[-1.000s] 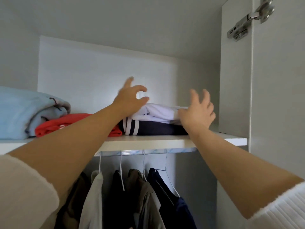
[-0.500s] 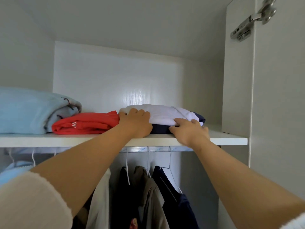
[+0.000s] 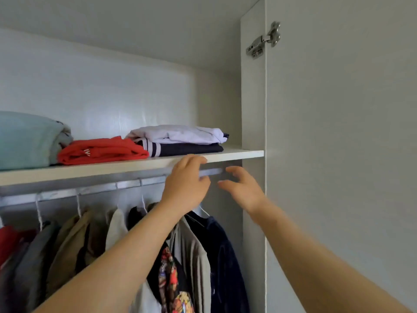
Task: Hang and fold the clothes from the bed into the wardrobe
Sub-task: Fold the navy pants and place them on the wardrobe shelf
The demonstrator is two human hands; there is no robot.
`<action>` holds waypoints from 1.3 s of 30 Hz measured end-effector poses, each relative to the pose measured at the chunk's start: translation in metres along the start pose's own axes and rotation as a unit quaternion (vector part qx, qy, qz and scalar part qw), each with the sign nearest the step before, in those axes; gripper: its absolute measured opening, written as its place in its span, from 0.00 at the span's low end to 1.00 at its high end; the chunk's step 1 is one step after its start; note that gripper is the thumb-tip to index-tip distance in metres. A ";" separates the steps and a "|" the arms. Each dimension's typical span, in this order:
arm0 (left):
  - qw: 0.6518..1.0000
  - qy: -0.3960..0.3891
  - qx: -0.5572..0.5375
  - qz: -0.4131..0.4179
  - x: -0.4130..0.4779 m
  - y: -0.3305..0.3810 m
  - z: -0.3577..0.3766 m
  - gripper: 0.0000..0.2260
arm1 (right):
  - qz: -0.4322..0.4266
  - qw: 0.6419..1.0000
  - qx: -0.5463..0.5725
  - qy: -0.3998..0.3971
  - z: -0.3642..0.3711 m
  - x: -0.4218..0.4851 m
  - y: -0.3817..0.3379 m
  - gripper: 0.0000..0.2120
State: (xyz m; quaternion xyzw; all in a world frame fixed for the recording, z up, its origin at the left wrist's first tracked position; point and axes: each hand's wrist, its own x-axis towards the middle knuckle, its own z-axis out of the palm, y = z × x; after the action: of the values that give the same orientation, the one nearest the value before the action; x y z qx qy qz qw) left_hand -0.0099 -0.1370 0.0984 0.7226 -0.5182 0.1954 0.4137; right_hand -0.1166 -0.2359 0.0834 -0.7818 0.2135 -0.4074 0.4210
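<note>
Shelf (image 3: 243, 152) of flat white board bears folded clothes (image 3: 176, 134); left hand (image 3: 185, 184) and right hand (image 3: 242, 191) hover nearby, relaxed, empty.

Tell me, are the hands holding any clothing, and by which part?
Nothing is held. The left hand and right hand are both empty, near the front edge of the shelf, clear of the folded clothes stacked on it.

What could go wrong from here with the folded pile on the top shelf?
The navy striped garment under the white top sits near the front edge of the shelf; the left hand, right at that edge, might snag it and pull the pile down. The white top lies loosely folded and may slide. The right hand is close to the rail and could knock a hanger.
</note>
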 end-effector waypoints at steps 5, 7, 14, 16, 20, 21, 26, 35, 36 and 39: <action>0.984 -0.109 -0.136 -0.020 -0.060 0.036 0.038 0.17 | 0.113 0.981 -0.001 0.157 -0.041 -0.113 0.040 0.15; 0.970 -0.160 -0.181 -0.006 -0.086 0.062 0.062 0.16 | 0.161 0.966 0.002 0.200 -0.065 -0.163 0.052 0.13; 0.896 -0.329 -0.293 0.053 -0.201 0.199 0.132 0.15 | 0.280 0.878 -0.022 0.388 -0.163 -0.349 0.058 0.07; 0.866 -0.381 -0.312 0.084 -0.240 0.238 0.143 0.14 | 0.302 0.845 -0.027 0.442 -0.185 -0.405 0.054 0.06; 0.799 -0.479 -0.343 0.122 -0.330 0.316 0.150 0.11 | 0.337 0.777 -0.050 0.529 -0.222 -0.525 0.037 0.06; 0.783 -0.498 -0.349 0.132 -0.356 0.338 0.149 0.11 | 0.348 0.759 -0.049 0.548 -0.229 -0.557 0.031 0.06; 0.697 -0.595 -0.359 0.176 -0.491 0.448 0.128 0.09 | 0.381 0.646 -0.037 0.661 -0.250 -0.722 -0.005 0.03; 0.531 -0.727 -0.371 0.228 -0.719 0.599 0.067 0.05 | 0.417 0.465 -0.012 0.781 -0.262 -0.976 -0.067 0.04; 0.515 -0.738 -0.366 0.236 -0.741 0.610 0.062 0.04 | 0.418 0.446 -0.009 0.791 -0.260 -1.000 -0.072 0.03; 0.475 -0.770 -0.334 0.265 -0.801 0.635 0.045 0.05 | 0.406 0.382 0.017 0.830 -0.250 -1.060 -0.083 0.01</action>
State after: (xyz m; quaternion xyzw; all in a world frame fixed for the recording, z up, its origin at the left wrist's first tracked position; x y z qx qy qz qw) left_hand -0.9045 0.2206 -0.2468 0.2178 -0.8216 -0.5267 -0.0126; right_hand -0.9335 0.4067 -0.2538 0.1328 0.7420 -0.6368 0.1625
